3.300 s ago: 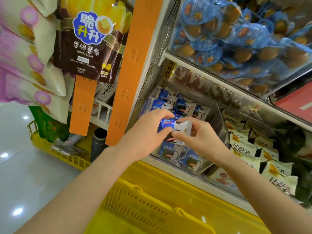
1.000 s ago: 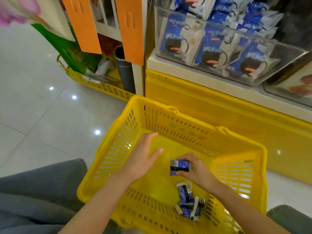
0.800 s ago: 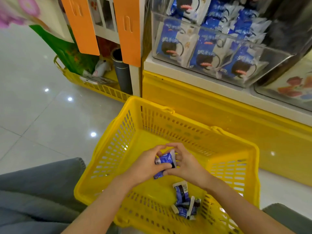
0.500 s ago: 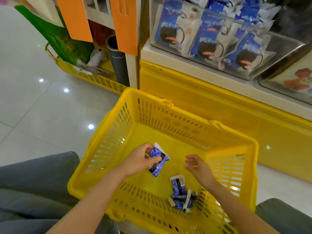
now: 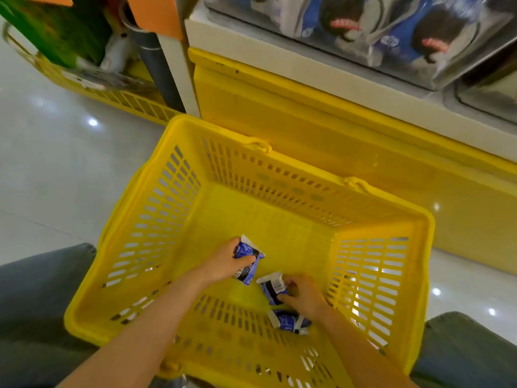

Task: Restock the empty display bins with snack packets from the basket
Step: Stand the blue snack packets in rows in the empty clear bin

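My left hand [image 5: 223,265] is down inside the basket [image 5: 167,208], fingers curled tight round a blue packet [image 5: 248,261]. At its 4 o'clock my right hand [image 5: 304,297] pinches a second packet [image 5: 272,287] between thumb and fingers; I cannot tell whether that one rests on the basket floor. Loose packets [image 5: 288,322] lie at 6 o'clock from it, near the front wall. The stocked bin [image 5: 432,79] sits at 1 o'clock on the shelf.
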{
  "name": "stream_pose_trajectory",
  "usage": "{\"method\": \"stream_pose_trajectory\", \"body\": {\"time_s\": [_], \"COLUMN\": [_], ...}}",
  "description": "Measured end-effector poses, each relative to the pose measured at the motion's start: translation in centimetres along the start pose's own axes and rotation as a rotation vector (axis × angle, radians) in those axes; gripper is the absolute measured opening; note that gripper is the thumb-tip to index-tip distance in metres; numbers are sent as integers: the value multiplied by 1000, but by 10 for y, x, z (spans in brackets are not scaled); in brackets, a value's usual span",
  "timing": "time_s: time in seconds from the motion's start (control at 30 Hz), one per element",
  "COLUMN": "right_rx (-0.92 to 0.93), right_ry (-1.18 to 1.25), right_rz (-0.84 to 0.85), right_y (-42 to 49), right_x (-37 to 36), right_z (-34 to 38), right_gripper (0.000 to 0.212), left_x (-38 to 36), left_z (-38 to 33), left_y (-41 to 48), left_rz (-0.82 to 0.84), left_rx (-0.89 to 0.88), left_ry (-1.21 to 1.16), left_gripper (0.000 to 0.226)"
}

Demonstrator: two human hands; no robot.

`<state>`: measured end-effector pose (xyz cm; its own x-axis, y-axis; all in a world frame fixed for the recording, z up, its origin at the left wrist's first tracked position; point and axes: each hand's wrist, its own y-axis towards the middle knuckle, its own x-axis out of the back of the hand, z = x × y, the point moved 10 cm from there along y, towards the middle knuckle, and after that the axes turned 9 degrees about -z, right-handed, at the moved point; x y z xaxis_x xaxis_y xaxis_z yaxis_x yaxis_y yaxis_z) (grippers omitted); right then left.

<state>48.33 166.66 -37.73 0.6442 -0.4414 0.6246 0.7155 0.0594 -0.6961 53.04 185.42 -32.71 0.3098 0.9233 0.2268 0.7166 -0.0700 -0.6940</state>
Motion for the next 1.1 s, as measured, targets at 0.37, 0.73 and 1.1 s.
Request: {"method": "stream_pose_trajectory", "body": {"time_s": [0.37, 0.73, 1.1], "right_rx": [-6, 157, -180], "right_ry": [-368, -501, -313], "right_rz": [256, 327, -115], "right_y": [-13, -8, 13], "right_x": [27, 6, 77], "right_z": [-29, -24, -34], "right_gripper": [48, 58, 64], "left_x": [-93, -146, -153], "left_z": [55, 74, 42], "left_y": [14, -2, 12], "left_rz": [342, 459, 358], "left_rx": [182, 136, -80], "left_ry": [202, 428, 407], "left_gripper": [30, 104, 77]}}
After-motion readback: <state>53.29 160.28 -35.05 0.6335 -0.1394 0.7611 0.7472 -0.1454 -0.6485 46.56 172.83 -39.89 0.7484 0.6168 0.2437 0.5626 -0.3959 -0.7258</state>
